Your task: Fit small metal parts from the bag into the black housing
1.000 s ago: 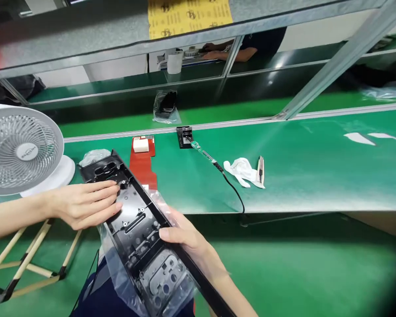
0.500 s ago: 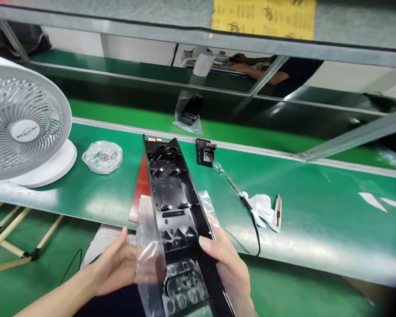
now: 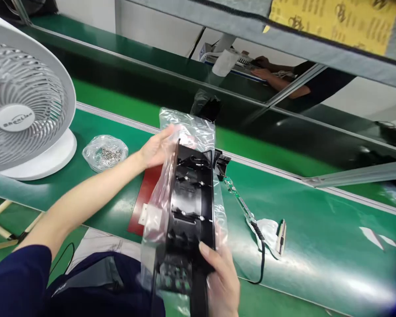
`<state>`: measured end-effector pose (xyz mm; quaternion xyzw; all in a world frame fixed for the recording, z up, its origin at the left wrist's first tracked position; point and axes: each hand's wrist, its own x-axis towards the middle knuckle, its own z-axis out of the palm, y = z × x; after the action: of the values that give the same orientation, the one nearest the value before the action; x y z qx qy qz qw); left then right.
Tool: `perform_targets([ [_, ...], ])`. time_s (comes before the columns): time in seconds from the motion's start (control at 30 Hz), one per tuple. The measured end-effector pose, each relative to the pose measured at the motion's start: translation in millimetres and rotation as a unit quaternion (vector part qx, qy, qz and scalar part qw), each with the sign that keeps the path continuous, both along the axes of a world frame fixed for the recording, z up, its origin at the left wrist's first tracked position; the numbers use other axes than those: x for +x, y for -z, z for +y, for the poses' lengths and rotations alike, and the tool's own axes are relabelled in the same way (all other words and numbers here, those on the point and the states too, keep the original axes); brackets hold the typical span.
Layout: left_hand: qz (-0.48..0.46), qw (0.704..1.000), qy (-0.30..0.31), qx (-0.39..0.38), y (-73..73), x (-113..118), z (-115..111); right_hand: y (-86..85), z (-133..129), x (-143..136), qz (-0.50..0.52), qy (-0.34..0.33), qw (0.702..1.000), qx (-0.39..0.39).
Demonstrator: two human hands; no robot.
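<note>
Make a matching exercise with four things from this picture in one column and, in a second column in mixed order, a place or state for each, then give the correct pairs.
Things:
1. black plastic part
2. white fan
3. small bag of screws
4. white cloth

Places or states:
A. stands at the left end of the green bench
B. lies beside the black cable, right of the hands
C. half inside a clear bag, held between left hand and right hand
D. lies on the bench just right of the fan base

Pairs: 1-C, 2-A, 3-D, 4-B
</note>
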<state>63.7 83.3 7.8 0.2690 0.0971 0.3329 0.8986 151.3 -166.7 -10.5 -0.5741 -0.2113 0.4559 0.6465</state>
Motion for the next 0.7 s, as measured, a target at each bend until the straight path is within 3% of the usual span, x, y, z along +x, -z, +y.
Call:
perform_targets([
  [0.17, 0.125, 0.991, -0.025, 0.043, 7.3, 15, 51, 27.7, 65, 7, -0.037, -0.041, 0.996, 0.076],
  [0.37, 0.22, 0.96, -0.14, 0.106, 45.3, 21, 81, 69.8, 94, 5, -0.075, -0.075, 0.993, 0.059],
  [0.53, 0.338, 0.882, -0.248, 0.214, 71.5, 34, 96, 80.5, 95, 13, -0.162, -0.068, 0.983, 0.05],
  [0.7, 0.416, 0.814, -0.322, 0.246, 74.0, 36, 96, 86.2, 109, 14, -0.214, -0.043, 0.972, 0.089],
])
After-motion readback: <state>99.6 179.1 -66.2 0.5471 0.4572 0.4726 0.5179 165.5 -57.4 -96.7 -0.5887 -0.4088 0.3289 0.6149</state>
